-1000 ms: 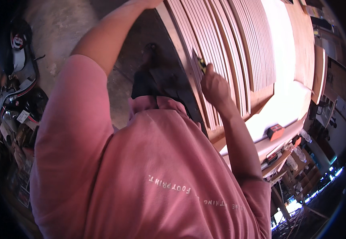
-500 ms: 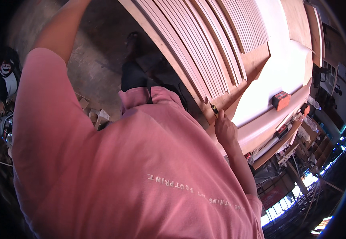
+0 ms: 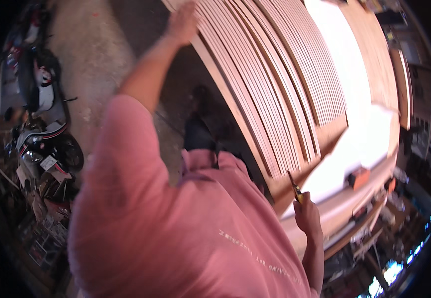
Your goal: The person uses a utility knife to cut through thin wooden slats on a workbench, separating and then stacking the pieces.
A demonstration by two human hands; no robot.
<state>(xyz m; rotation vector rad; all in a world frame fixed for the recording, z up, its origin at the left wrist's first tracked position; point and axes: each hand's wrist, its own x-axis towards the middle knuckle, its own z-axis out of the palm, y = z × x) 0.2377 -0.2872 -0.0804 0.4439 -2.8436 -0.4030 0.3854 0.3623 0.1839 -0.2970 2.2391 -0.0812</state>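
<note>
My left hand (image 3: 183, 24) lies flat, slightly blurred, over the far end of a row of long narrow wooden strips (image 3: 250, 94). In my right hand (image 3: 307, 214) is a slim yellow-and-black utility knife (image 3: 299, 195), with the fingers wrapped round its handle. Its thin dark tip points away from me, close by the near ends of the strips; whether it touches them I cannot tell. The strips lie side by side on a plywood-topped table (image 3: 281, 189). A second group of slatted strips (image 3: 320, 84) lies to their right.
A bright white sheet (image 3: 334, 171) covers part of the table on the right. An orange-and-dark block-shaped object (image 3: 358, 179) stands near its edge. Parked motorbikes (image 3: 46, 149) are on the floor at the left. Cluttered shelving and timber line the right side.
My left hand has come into view and onto the far part of the strips. The whole view has shifted, and my right hand still grips the utility knife near the strip ends.
</note>
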